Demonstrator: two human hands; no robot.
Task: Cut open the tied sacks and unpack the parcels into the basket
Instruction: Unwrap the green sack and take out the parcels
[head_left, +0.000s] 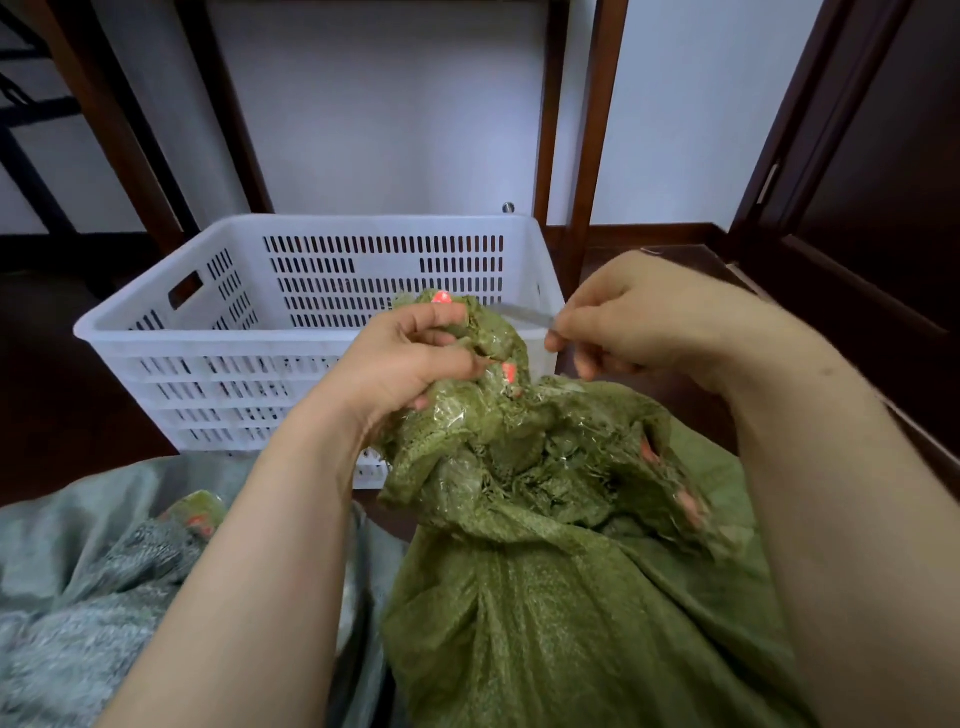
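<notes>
left grip (410, 358) is closed round the bunched neck (488, 332) of the green sack (571, 597), which stands between our forearms, in front of the basket (218, 338). right grip (639, 317) pinches a thin blade (519, 313) that points left at the neck. red bits show in the bunch; tie or print, we cannot tell.

we judge the sack soft and floppy, a woven cloth with a glossy, crinkly film at the mouth that is likely to slip. the full body below looks weighty. the best hold is the gathered neck, pulled taut so the blade bites. keep the fingers clear of the edge.

counted from the left: one grey sack (78, 597) lying beside us, one basket, one green sack and one blade. that makes two sacks, and no parcel in view.
</notes>
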